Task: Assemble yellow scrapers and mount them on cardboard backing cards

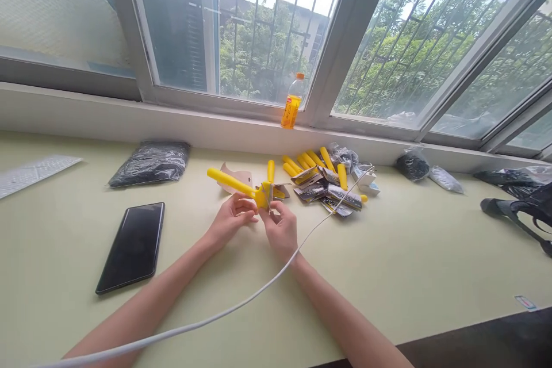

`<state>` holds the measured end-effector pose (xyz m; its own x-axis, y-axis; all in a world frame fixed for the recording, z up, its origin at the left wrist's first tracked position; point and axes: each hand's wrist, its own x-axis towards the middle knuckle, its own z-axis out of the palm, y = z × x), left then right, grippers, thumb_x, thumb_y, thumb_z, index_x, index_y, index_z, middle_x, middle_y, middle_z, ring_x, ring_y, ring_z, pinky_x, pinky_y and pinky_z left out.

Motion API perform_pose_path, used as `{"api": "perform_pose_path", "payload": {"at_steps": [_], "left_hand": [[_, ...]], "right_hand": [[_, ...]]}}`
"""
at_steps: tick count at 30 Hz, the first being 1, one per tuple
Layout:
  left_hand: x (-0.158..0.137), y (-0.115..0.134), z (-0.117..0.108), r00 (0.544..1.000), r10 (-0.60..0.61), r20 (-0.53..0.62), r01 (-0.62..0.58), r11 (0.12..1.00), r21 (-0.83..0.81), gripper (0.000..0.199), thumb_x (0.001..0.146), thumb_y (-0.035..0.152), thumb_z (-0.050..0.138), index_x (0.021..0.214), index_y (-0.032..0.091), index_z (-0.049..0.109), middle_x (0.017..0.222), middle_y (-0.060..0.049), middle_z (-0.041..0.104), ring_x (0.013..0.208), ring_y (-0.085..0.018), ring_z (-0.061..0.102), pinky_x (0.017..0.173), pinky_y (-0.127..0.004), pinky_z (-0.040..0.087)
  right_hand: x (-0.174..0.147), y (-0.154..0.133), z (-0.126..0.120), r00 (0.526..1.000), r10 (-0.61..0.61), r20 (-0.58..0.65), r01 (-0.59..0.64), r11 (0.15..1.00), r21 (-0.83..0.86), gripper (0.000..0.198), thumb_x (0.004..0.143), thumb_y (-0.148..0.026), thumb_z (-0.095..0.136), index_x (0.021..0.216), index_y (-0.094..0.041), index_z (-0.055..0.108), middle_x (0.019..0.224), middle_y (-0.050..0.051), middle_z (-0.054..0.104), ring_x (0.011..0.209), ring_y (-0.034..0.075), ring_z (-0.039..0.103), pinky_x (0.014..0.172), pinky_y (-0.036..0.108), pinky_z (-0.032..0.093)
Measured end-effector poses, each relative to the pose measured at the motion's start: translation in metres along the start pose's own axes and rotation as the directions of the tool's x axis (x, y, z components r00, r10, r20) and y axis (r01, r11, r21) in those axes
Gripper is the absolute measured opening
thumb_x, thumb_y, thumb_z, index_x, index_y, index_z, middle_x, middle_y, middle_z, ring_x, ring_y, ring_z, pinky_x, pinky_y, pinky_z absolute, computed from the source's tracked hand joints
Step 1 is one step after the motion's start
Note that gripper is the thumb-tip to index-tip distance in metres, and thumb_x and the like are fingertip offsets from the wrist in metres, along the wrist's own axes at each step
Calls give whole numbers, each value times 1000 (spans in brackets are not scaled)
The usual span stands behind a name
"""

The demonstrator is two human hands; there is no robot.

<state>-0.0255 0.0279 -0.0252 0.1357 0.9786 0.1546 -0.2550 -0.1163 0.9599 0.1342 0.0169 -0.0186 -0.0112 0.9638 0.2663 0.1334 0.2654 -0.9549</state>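
Observation:
A yellow-handled tool [230, 181] is held above the table, its long handle pointing up to the left. A wide yellow head with a grey, card-like piece is at its right end; the exact kind is unclear. My left hand [230, 221] is curled at the underside of the head, thumb and fingers close together on it. On the other side, my right hand [281, 230] pinches the grey piece's lower edge between thumb and fingers. Behind the hands lie a brown card [236, 177] and another yellow handle [271, 170].
Several yellow-handled tools in printed sleeves [325, 181] are heaped to the right. A white cable [254, 294] crosses over my right wrist. A black phone [131, 247] and a black plastic-wrapped pack [150, 164] lie left. An orange drink bottle [292, 104] stands on the sill.

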Motion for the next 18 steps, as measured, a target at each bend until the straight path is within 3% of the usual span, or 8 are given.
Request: {"api": "perform_pose_path", "payload": {"at_steps": [2, 4, 7, 9, 10, 14, 18], "left_hand": [[-1, -1, 1, 1000, 5, 2, -5, 999, 48, 42, 80, 31, 82, 114, 19, 61, 91, -5, 71, 90, -20, 70, 84, -40, 63], [-1, 0, 2, 1000, 4, -5, -3, 997, 74, 41, 80, 30, 80, 114, 18, 61, 90, -6, 70, 90, -21, 69, 83, -42, 62], [-2, 2, 4, 1000, -10, -26, 12, 997, 73, 39, 80, 28, 77, 114, 18, 60, 89, -6, 71, 86, -21, 70, 81, -42, 62], [-2, 4, 5, 999, -27, -40, 30, 995, 94, 38, 80, 28, 76, 112, 17, 60, 89, -6, 72, 83, -21, 70, 79, -40, 61], [-2, 5, 5, 999, -33, -42, 37, 994, 107, 37, 79, 29, 76, 111, 17, 60, 89, -7, 72, 82, -21, 71, 77, -40, 61], [1, 5, 4, 987, -40, -154, 54, 995, 90, 25, 79, 28, 73, 99, 19, 60, 80, -6, 72, 70, -20, 69, 61, -34, 58], [7, 4, -4, 893, 29, -449, 15, 995, 94, 16, 82, 27, 67, 93, 21, 57, 67, -1, 65, 54, -15, 60, 47, -26, 47]], "right_hand": [[5, -1, -3, 999, 14, -44, -14, 1000, 9, 33, 88, -50, 68, 93, -18, 63, 77, 2, 59, 54, 12, 44, 48, 27, 34], [19, 0, -5, 992, -57, -115, 51, 997, -55, 33, 88, -50, 67, 92, -17, 62, 82, 4, 61, 57, 14, 49, 52, 28, 39], [59, 0, -1, 954, -248, -166, 181, 923, -340, 23, 95, -39, 60, 91, -16, 60, 86, 7, 63, 70, 17, 57, 67, 30, 47], [88, 1, 12, 940, -335, -65, 217, 734, -643, 13, 100, -22, 50, 93, -15, 58, 93, 9, 62, 82, 18, 59, 77, 30, 47], [101, 1, 22, 941, -337, -33, 224, 693, -685, 13, 99, -14, 46, 93, -15, 58, 96, 10, 61, 87, 19, 58, 80, 30, 46], [130, 12, 67, 961, -251, 112, 247, 607, -755, 26, 88, 5, 40, 87, -13, 59, 103, 13, 60, 73, 16, 53, 65, 28, 39], [127, 23, 100, 946, -171, 276, 325, 520, -790, 26, 87, 6, 43, 89, -12, 63, 101, 12, 61, 68, 16, 52, 59, 30, 35]]}}
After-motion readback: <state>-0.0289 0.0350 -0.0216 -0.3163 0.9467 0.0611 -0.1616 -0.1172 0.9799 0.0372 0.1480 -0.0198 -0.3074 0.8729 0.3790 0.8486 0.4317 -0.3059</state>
